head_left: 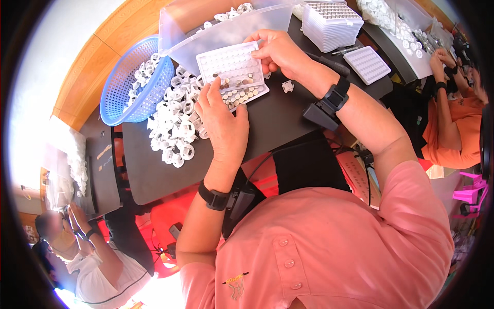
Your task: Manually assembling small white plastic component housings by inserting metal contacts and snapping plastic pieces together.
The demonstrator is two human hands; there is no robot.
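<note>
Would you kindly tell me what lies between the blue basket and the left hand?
In the head view, a pile of white parts lies on the dark table between the blue basket and the left hand.

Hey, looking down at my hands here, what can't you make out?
In the head view:
Most of the lower tray: hidden by the upper tray and left hand.
The left palm: hidden by the hand's own back.
Any markings on the discs: too small.
The count of piled white pieces: they overlap.
The clear bin's far side: cut off by the top edge.
</note>
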